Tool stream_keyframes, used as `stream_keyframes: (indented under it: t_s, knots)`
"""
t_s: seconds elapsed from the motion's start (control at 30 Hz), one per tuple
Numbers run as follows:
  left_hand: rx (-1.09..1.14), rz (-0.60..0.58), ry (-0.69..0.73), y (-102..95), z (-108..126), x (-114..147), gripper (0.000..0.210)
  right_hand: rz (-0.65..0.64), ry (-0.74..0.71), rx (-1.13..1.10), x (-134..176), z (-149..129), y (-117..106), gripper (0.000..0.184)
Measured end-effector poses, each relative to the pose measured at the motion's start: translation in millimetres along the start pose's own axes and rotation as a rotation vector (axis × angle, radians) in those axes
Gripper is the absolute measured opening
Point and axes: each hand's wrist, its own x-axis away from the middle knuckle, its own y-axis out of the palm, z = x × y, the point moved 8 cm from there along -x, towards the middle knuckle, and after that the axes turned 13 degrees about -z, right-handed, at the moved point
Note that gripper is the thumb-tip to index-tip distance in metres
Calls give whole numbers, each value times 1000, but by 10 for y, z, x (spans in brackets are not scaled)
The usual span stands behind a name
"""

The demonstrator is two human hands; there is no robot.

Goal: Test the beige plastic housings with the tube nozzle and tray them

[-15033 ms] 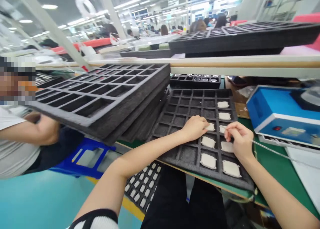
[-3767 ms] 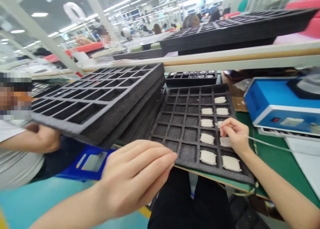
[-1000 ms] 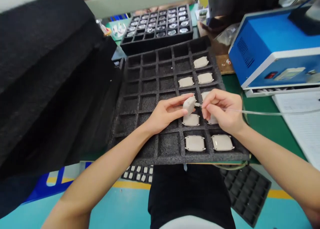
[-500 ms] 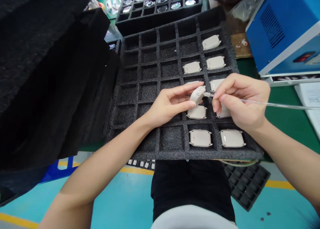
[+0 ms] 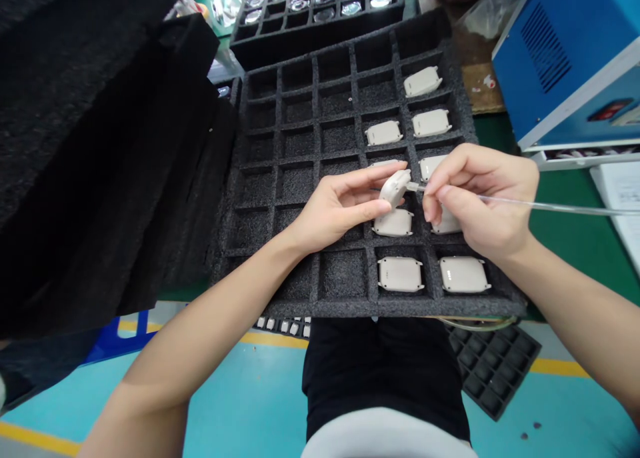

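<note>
Since a few seconds ago the left hand (image 5: 340, 208) has moved from in front of the tray's near edge to over its compartments, where it now has a pale watch case (image 5: 395, 188); the camera's view has also dipped and swung toward the work. Nearest are the wearer's white top (image 5: 387, 438) and black trousers (image 5: 385, 365). Below, on the turquoise floor (image 5: 250, 398), a dark tray (image 5: 495, 371) lies to the right, and a tray of small pale pieces (image 5: 285, 327) shows in part to the left.

Above the lap is the foam tray (image 5: 345, 308), on a green surface (image 5: 590, 251). Its near row holds two flat-lying cases (image 5: 400, 274); more sit behind in the same two right-hand columns, some partly covered by the hands. The held case is tilted above them, the left grip clamped on it between thumb and fingers. The right hand (image 5: 483, 195) pinches a clear tube (image 5: 555, 208) near its end, thumb and fingers together. The tube's tip (image 5: 415, 187) is at the case's right side; whether it touches is too small to tell.

A dark foam stack (image 5: 100, 145) stands on the left, a blue machine (image 5: 595, 65) on the right. Farthest, behind the foam tray, another tray (image 5: 320, 55) carries round, shiny pieces.
</note>
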Motion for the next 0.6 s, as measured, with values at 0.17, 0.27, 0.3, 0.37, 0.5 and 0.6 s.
stream_keyframes:
  t_s: [0.17, 0.27, 0.3, 0.37, 0.5, 0.6]
  knots:
    - [10, 18, -3, -8, -3, -5, 44, -12, 8, -4, -1, 19, -6, 10]
    - [25, 32, -20, -5, -5, -3, 47, -13, 29, -15, -4, 44, -3, 10]
    - [25, 42, -34, -8, -8, 1, 47, -15, 42, -25, -6, 58, 3, 9]
    - [16, 67, -76, -25, -24, 10, 48, -25, 61, -51, -14, 88, 16, 7]
    - [12, 104, -148, -79, -80, 19, 48, -69, 77, -93, -39, 158, 35, 2]
    - [35, 84, -164, -71, -96, 14, 47, -73, 52, -110, -44, 158, 32, 2]
